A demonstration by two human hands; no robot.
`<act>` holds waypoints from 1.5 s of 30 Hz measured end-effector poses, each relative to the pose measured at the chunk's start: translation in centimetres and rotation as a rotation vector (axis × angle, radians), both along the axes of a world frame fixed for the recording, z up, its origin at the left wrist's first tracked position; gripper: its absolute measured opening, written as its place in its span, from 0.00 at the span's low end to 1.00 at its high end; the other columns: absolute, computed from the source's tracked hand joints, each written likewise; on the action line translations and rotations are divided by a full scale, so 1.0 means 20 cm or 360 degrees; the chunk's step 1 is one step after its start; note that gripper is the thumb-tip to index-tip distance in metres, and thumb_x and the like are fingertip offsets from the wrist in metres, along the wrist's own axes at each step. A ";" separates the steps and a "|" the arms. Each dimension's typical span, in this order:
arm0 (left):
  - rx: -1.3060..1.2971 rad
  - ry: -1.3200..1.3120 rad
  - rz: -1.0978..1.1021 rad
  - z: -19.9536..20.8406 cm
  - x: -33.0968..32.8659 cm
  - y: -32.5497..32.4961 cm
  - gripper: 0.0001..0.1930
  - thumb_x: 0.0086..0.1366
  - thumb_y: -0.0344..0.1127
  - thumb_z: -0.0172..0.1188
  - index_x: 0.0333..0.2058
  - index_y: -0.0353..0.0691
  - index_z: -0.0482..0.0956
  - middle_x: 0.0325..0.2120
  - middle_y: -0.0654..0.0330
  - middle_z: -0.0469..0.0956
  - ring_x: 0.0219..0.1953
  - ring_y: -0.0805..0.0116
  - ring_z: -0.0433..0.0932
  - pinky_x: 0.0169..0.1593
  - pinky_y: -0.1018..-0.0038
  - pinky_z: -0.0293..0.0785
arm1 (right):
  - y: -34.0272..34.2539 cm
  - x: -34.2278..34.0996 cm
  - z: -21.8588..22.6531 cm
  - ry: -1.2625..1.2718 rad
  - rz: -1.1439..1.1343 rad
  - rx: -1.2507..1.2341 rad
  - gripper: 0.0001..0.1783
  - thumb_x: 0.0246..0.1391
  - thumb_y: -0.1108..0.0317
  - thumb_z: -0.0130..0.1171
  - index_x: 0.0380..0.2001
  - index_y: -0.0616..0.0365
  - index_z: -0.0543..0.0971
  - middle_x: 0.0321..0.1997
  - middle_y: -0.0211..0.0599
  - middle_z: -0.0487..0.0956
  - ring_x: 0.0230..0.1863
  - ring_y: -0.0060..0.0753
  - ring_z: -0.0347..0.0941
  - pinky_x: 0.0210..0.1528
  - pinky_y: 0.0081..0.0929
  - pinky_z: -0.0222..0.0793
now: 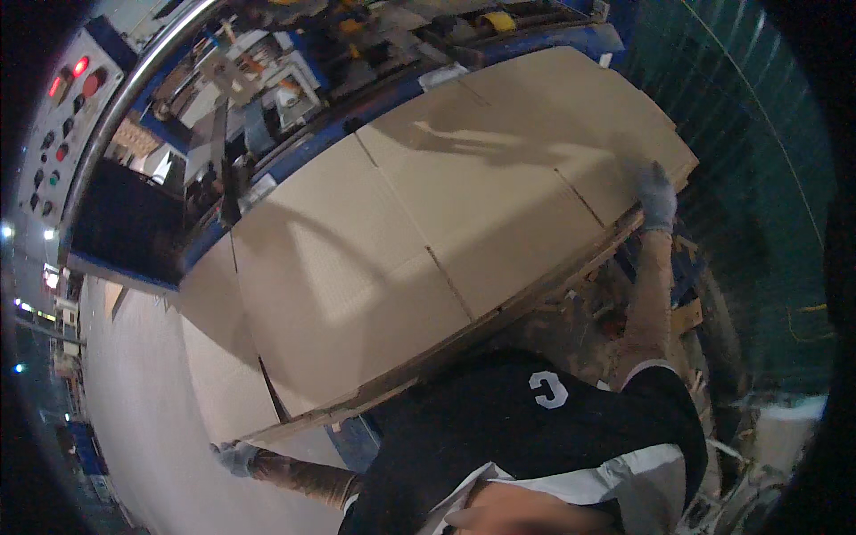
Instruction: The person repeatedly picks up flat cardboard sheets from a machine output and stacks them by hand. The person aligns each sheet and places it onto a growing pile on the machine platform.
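A large brown cardboard sheet (357, 259), slotted and creased like a flattened box blank, stretches across the view in front of my body. It appears to lie on more sheets, whose edges show along the near side. My left hand (235, 457), in a grey glove, grips the near left corner, its fingertips partly hidden by the board. At the right end, my right hand (658, 196), also gloved, is closed over the near edge with its fingers on top. Shadows fall across the cardboard.
Along the far side runs a blue-framed machine (312, 143) with rollers and metal parts. A control panel (67, 134) with buttons and lit red lamps stands at the upper left, beside a curved metal rail (125, 102). A green corrugated wall (758, 169) is at the right. Scraps litter the floor below.
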State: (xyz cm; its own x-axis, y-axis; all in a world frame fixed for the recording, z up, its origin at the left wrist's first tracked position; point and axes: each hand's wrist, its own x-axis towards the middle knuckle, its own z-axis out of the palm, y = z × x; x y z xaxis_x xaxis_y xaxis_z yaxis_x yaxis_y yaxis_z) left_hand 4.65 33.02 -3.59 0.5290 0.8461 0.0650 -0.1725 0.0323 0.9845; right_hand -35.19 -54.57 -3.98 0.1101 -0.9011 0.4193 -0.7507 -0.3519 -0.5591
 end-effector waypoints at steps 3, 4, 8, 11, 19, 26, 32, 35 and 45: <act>0.0572 -0.0066 -0.0437 0.16 -0.16 -0.12 0.22 0.62 0.41 0.56 0.52 0.34 0.74 0.49 0.50 0.75 0.52 0.57 0.73 0.55 0.60 0.68 | -0.05 0.01 0.02 -0.1481 0.0087 -0.0268 0.30 0.54 0.61 0.60 0.57 0.64 0.68 0.53 0.44 0.76 0.52 0.40 0.74 0.53 0.36 0.69; 0.0901 -0.0110 -0.0596 0.20 -0.19 -0.15 0.23 0.62 0.40 0.56 0.52 0.33 0.73 0.51 0.49 0.74 0.54 0.55 0.71 0.58 0.59 0.66 | -0.06 0.03 0.07 -0.1616 0.0200 -0.0219 0.29 0.54 0.63 0.60 0.57 0.64 0.67 0.53 0.42 0.76 0.52 0.38 0.73 0.54 0.35 0.68; 0.0304 -0.0239 -0.1118 0.31 -0.15 -0.26 0.21 0.61 0.38 0.57 0.50 0.32 0.74 0.49 0.48 0.74 0.50 0.55 0.73 0.57 0.59 0.68 | 0.08 0.08 0.44 -0.1395 0.0501 -0.0122 0.25 0.55 0.71 0.57 0.56 0.65 0.68 0.52 0.39 0.76 0.50 0.34 0.73 0.54 0.32 0.68; -0.0093 -0.0292 -0.1377 0.31 -0.19 -0.37 0.18 0.61 0.36 0.58 0.47 0.31 0.75 0.45 0.50 0.75 0.45 0.57 0.75 0.53 0.62 0.71 | 0.40 0.05 0.69 -0.1275 0.0541 -0.0078 0.21 0.56 0.73 0.56 0.53 0.65 0.70 0.51 0.40 0.76 0.48 0.35 0.73 0.51 0.32 0.70; 0.0792 -0.0077 -0.1418 0.29 -0.66 -1.10 0.18 0.59 0.29 0.58 0.48 0.29 0.75 0.48 0.49 0.76 0.48 0.58 0.76 0.54 0.64 0.71 | 1.10 0.08 0.52 -0.0233 0.2076 -0.0720 0.18 0.43 0.71 0.59 0.41 0.58 0.77 0.43 0.43 0.80 0.44 0.48 0.77 0.44 0.45 0.72; 0.2907 -0.0162 -0.2182 0.45 -0.60 -1.40 0.27 0.53 0.30 0.55 0.56 0.45 0.71 0.58 0.49 0.67 0.60 0.46 0.65 0.65 0.51 0.56 | 1.10 0.26 0.40 0.0474 0.2298 -0.0591 0.16 0.43 0.67 0.61 0.40 0.50 0.77 0.52 0.35 0.77 0.56 0.45 0.71 0.58 0.47 0.65; 0.2982 -0.0235 -0.2029 0.42 -0.51 -1.38 0.27 0.54 0.30 0.53 0.56 0.47 0.69 0.58 0.50 0.67 0.60 0.47 0.66 0.63 0.51 0.58 | 0.94 0.37 0.45 0.0902 0.2238 -0.0581 0.27 0.47 0.48 0.60 0.47 0.54 0.76 0.58 0.40 0.73 0.63 0.48 0.64 0.66 0.50 0.55; 0.2867 -0.0526 -0.1962 0.40 -0.43 -1.38 0.27 0.54 0.30 0.53 0.56 0.46 0.69 0.58 0.49 0.67 0.60 0.47 0.66 0.63 0.50 0.59 | 0.81 0.48 0.47 0.0943 0.2157 -0.0519 0.36 0.48 0.39 0.58 0.51 0.56 0.74 0.59 0.44 0.71 0.64 0.50 0.61 0.68 0.49 0.50; 0.2708 -0.0838 -0.1517 0.35 0.21 -1.77 0.29 0.52 0.36 0.63 0.55 0.44 0.70 0.54 0.50 0.70 0.56 0.49 0.69 0.58 0.55 0.66 | 0.47 1.05 0.46 0.0805 0.2030 -0.0347 0.46 0.40 0.35 0.61 0.55 0.59 0.71 0.62 0.44 0.67 0.64 0.48 0.60 0.65 0.43 0.55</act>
